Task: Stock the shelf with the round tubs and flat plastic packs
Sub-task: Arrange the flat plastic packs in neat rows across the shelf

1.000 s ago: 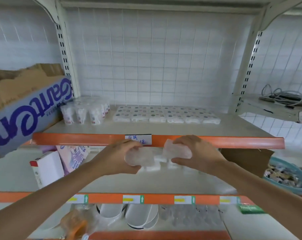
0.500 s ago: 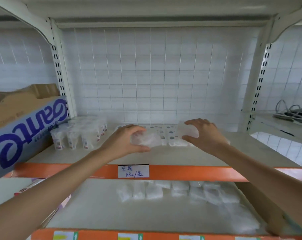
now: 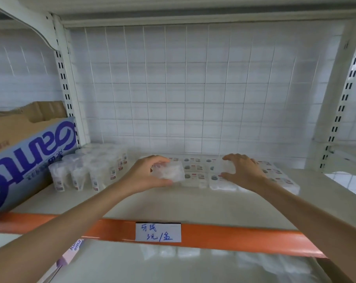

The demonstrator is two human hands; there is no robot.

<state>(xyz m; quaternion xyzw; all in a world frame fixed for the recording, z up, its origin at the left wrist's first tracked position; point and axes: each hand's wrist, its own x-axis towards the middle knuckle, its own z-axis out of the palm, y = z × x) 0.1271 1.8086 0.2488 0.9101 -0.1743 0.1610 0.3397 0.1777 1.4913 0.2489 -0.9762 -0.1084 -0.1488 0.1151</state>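
One pack (image 3: pixel 170 173) is being gripped in the fingers of the left hand (image 3: pixel 144 176), a second pack (image 3: pixel 226 167) in the right hand (image 3: pixel 244 170), over the shelf's (image 3: pixel 193 203) row (image 3: pixel 195 174), which is likely being put at risk: slick plastic slides when nudged.

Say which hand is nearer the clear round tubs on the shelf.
Left. The left hand, gripping a clear flat plastic pack, is just right of the clear round tubs; the right hand grips a second pack farther right.

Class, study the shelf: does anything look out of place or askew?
The blue box at left: its lettering is upside down and it sits slanted, overhanging the orange shelf edge. The tubs and packs look tidy.
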